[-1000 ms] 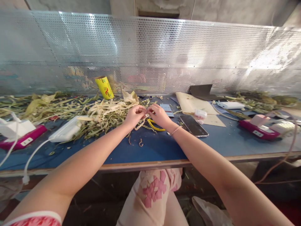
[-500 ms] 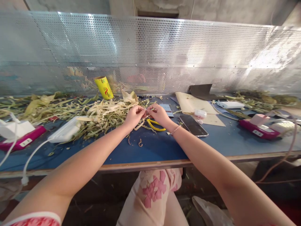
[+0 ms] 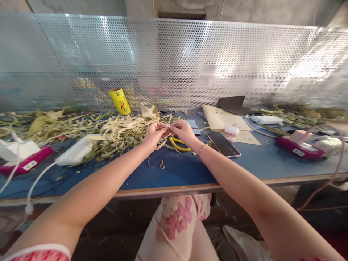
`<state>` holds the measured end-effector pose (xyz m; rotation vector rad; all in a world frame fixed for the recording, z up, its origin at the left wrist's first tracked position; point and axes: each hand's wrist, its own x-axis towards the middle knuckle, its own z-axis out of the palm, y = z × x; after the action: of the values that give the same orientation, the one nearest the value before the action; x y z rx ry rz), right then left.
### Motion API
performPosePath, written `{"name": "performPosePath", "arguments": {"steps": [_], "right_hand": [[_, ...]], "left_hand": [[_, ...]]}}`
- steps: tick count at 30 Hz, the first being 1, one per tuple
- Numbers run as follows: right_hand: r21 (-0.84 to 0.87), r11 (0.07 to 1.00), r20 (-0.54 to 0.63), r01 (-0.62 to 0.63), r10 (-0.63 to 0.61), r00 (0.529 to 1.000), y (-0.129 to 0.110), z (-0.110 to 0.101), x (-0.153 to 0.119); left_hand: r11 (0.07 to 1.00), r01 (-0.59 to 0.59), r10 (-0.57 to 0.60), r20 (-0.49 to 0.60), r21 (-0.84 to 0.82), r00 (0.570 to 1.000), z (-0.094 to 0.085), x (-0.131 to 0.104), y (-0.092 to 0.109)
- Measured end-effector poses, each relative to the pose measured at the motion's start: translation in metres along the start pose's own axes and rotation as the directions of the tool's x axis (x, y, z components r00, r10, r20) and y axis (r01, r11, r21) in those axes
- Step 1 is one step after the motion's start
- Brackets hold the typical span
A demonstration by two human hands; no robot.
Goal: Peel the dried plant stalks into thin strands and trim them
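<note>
Head view: papery, curling dried leaf strips (image 3: 119, 130) heap at left; left hand (image 3: 154, 135) and right hand (image 3: 183, 131), barely shifted from a second ago, pinch tight at centre on a small pale piece (image 3: 168, 125), shape unclear, beyond smooth yellow handles (image 3: 178, 146); a flat glossy phone (image 3: 223, 144) lies right.

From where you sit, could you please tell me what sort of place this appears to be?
Probably a workshop: a long blue-topped table bears a heap of dry, straw-coloured plant strips, a tall silvery perforated screen stands behind it, and a bare grey concrete-looking wall shows beyond.
</note>
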<state>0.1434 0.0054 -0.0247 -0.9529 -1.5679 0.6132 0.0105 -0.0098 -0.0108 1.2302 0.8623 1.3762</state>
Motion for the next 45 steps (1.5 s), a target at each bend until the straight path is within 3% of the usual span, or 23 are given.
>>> {"name": "performPosePath", "arguments": {"steps": [11, 15, 18, 23, 37, 45], "right_hand": [[-0.047, 0.999, -0.019, -0.008, 0.007, 1.0, -0.001, 0.001, 0.0], [-0.151, 0.976, 0.026, 0.154, -0.151, 0.988, 0.0, -0.003, 0.001], [-0.233, 0.92, 0.113, 0.316, -0.297, 0.948, 0.001, -0.005, 0.0], [-0.319, 0.84, 0.205, 0.438, -0.39, 0.898, -0.001, -0.006, -0.003], [-0.359, 0.733, 0.364, 0.577, -0.46, 0.81, 0.0, -0.009, 0.0], [-0.367, 0.734, 0.376, 0.571, -0.444, 0.813, 0.001, -0.009, 0.001]], "left_hand": [[0.989, 0.12, -0.123, -0.036, -0.086, 0.992, 0.005, -0.004, 0.006], [0.98, 0.172, -0.177, -0.045, -0.103, 0.983, 0.006, -0.003, 0.005], [0.973, 0.198, -0.206, -0.06, -0.118, 0.977, 0.006, -0.003, 0.005], [0.966, 0.204, -0.214, -0.05, -0.155, 0.975, 0.002, 0.0, 0.004], [0.946, 0.267, -0.279, -0.039, -0.181, 0.96, 0.002, 0.001, 0.005], [0.952, 0.259, -0.265, -0.014, -0.16, 0.964, 0.001, 0.002, 0.001]]}}
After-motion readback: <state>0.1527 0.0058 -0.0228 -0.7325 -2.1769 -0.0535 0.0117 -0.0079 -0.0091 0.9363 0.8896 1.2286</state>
